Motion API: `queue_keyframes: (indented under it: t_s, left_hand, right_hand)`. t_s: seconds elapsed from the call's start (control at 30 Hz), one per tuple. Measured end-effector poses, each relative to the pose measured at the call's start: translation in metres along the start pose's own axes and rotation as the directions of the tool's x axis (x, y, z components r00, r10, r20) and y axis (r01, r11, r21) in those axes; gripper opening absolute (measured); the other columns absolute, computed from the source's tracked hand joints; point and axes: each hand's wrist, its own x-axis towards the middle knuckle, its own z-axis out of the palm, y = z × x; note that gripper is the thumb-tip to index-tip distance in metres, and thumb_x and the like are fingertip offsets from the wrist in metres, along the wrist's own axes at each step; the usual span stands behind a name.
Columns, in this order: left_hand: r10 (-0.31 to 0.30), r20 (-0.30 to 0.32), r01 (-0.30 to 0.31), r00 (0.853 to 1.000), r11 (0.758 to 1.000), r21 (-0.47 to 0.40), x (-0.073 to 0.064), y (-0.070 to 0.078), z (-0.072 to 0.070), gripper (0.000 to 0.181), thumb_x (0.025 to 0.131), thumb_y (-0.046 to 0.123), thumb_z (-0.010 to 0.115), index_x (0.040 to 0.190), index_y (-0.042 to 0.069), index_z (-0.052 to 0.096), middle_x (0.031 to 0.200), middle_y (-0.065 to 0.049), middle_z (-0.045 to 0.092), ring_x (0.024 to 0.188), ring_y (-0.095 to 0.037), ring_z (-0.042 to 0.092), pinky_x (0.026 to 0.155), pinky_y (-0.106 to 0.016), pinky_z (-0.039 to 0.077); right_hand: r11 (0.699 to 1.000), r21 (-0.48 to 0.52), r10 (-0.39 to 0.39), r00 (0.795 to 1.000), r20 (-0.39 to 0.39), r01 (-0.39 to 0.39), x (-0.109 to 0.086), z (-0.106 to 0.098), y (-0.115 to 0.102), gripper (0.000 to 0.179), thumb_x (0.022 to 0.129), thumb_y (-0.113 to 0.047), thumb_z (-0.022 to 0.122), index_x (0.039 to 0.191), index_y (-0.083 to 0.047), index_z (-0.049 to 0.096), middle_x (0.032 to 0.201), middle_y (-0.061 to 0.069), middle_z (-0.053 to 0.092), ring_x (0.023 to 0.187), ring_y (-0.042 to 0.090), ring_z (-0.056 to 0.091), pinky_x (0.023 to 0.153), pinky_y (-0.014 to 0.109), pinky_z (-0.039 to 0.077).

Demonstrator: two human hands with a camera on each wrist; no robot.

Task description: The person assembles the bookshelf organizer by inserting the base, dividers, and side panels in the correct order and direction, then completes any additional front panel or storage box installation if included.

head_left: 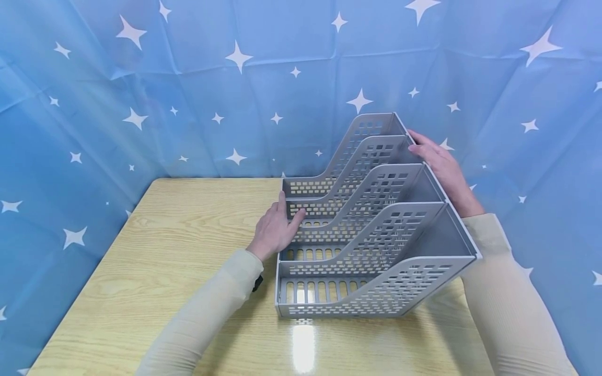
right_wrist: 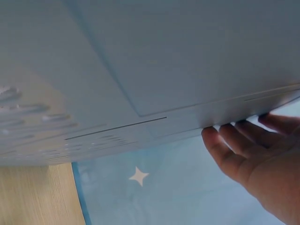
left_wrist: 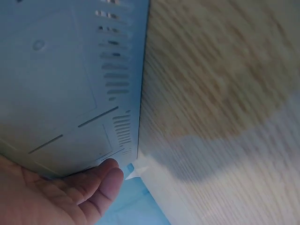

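Note:
A grey plastic file organizer (head_left: pixel 400 284) with several slots and perforated, sloping dividers stands on the wooden table, its low side facing left and its tall side right. My left hand (head_left: pixel 274 228) grips the low left wall, thumb over the rim and the other fingers along the outside. On the far part of the tall right wall, my right hand (head_left: pixel 444 169) holds the top edge with the thumb on the inner side. Its fingertips (right_wrist: pixel 211 135) touch the outer face of that wall in the right wrist view. No papers or folders show in the slots.
The light wooden table (head_left: pixel 188 224) extends to the left of the organizer. A blue curtain (head_left: pixel 197 83) with white stars hangs behind the table and at both sides. A small black object (head_left: pixel 257 283) shows under my left cuff.

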Motion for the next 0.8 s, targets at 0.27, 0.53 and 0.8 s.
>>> queue_keyframes:
  t_s: [0.27, 0.53, 0.8]
  left_hand:
    - [0.003, 0.005, -0.002, 1.000, 0.979, -0.204, 0.000, -0.007, -0.002, 0.078, 0.107, 0.044, 0.040, 0.167, 0.008, 0.005, 0.164, -0.025, 0.031, 0.147, -0.041, 0.038, 0.119, -0.053, 0.035]
    - [0.072, -0.015, -0.073, 0.997, 0.969, -0.237, 0.015, -0.035, -0.020, 0.057, 0.109, 0.027, 0.029, 0.164, 0.010, 0.028, 0.161, -0.017, 0.042, 0.148, -0.035, 0.040, 0.123, -0.048, 0.029]
    - [0.152, -0.050, -0.154, 0.987, 0.987, -0.041, 0.048, -0.031, -0.034, 0.058, 0.111, 0.030, 0.032, 0.162, 0.002, 0.029, 0.166, -0.021, 0.031, 0.153, -0.037, 0.030, 0.126, -0.049, 0.022]
  right_hand:
    - [0.993, -0.112, 0.036, 0.997, -0.066, -0.044, -0.001, 0.001, -0.003, 0.060, 0.107, -0.040, 0.052, 0.162, -0.020, 0.037, 0.161, 0.003, 0.043, 0.107, -0.003, 0.058, 0.084, 0.012, 0.051]
    - [0.961, -0.263, 0.066, 0.995, -0.072, -0.082, -0.003, 0.001, -0.007, 0.063, 0.107, -0.048, 0.049, 0.157, -0.011, 0.044, 0.117, -0.010, 0.069, 0.083, -0.001, 0.067, 0.073, 0.022, 0.057]
    - [0.905, -0.421, 0.040, 0.996, -0.076, -0.068, 0.001, -0.004, -0.016, 0.064, 0.105, -0.054, 0.049, 0.146, -0.005, 0.057, 0.120, -0.004, 0.070, 0.083, -0.001, 0.064, 0.070, 0.022, 0.054]
